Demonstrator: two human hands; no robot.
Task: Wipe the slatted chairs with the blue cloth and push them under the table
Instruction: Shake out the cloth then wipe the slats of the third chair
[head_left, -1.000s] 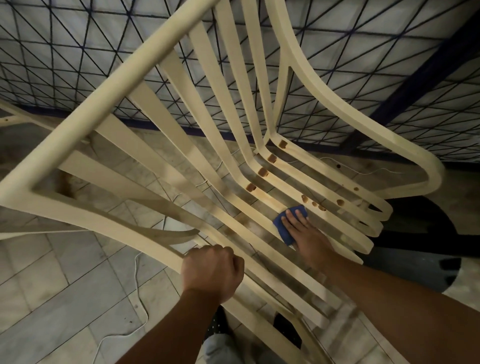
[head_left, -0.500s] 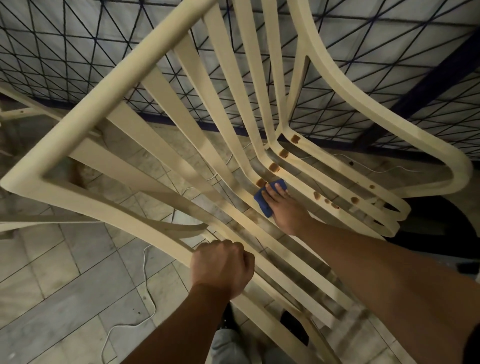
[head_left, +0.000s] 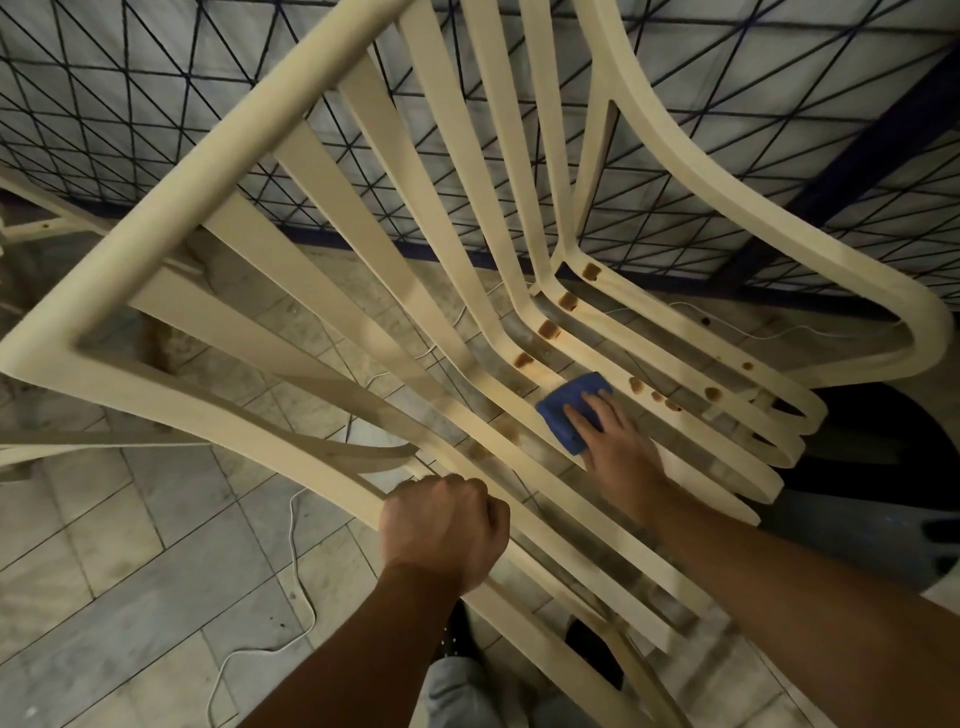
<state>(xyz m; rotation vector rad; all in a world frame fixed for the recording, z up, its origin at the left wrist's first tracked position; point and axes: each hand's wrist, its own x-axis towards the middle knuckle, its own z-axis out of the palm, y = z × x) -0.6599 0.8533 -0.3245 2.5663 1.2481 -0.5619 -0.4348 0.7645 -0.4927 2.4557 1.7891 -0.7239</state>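
**A:** Where did the blue cloth (head_left: 569, 410) lie against the hands?

**B:** It lay flat on the seat slats of the slatted chair (head_left: 218, 166), just short of the bend where the seat turned up into the back. The right hand (head_left: 618, 452) rested on it with straight fingers, pressing it down. Nothing curled round the cloth, so it was a flat press rather than a grip. The fingers covered the cloth's near right part, and its far and left edges showed bare.

**A:** And the other hand?

**B:** The left hand (head_left: 441, 530) had a tight grip, its fist closed round the chair's side rail. It was nearer the camera and to the left of the cloth, several slats apart from it.

**A:** What sat around the cloth?

**B:** A row of rusty brown stains (head_left: 549, 329) ran along the bend just beyond it. More spots sat to its right, toward the slat ends. Those ends rounded off at the right, near a dark shape (head_left: 883, 467) I couldn't make out.

**A:** What room was there to move?

**B:** Bare slats ran from the cloth back under the person's right forearm, with floor showing through the gaps. The chair's top rail crossed the upper left of the view. Behind the chair stood a wall of dark mesh (head_left: 156, 104). The tiled floor (head_left: 130, 597) on the left carried a thin white cable (head_left: 298, 587), and part of another pale frame (head_left: 57, 228) showed at the left edge.
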